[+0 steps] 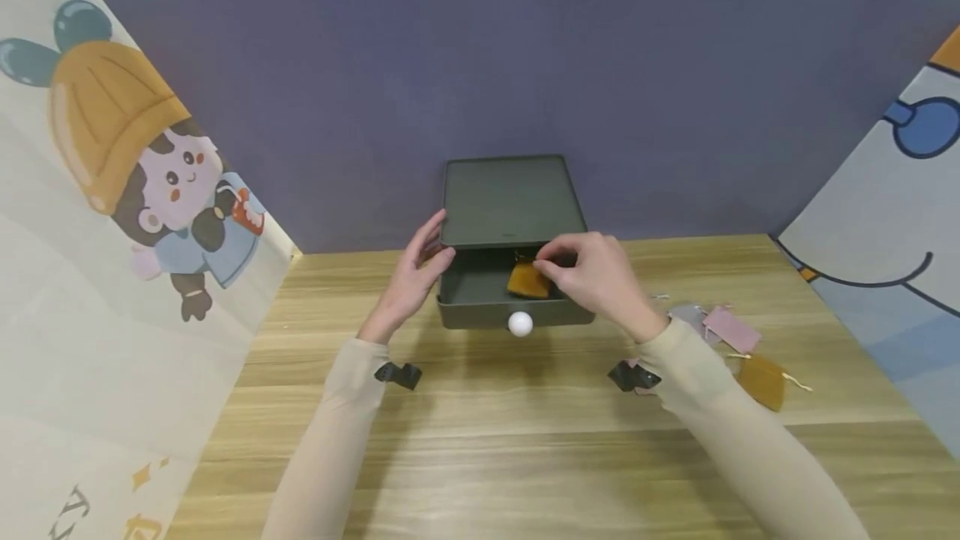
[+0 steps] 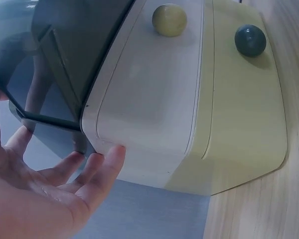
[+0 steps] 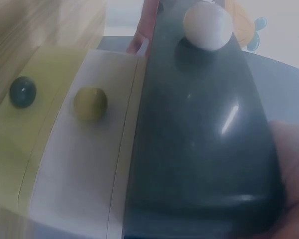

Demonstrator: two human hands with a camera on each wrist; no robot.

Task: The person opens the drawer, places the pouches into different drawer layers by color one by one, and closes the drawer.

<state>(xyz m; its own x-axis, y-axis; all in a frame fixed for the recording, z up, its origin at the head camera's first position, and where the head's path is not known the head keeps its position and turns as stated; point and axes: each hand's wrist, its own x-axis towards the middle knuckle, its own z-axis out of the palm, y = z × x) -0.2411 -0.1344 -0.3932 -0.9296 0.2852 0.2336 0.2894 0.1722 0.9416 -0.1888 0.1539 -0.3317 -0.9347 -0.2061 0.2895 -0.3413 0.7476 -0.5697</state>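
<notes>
Head view, hands [image 1: 408, 282] [image 1: 600, 275] at open drawer [image 1: 476, 317], mustard pouch [image 1: 528, 282] pinched

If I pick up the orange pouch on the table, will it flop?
The orange drawstring pouch would probably flop, since it looks like soft cloth. It's likely light, because it's small and lies nearly flat. Its pale cords might dangle, since they stick out loose.

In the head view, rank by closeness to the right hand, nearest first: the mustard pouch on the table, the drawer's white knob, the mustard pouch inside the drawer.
From the right hand:
1. Drawer pouch: in its grip.
2. White knob: drawer front, to the left.
3. Table pouch: to the right.
</notes>
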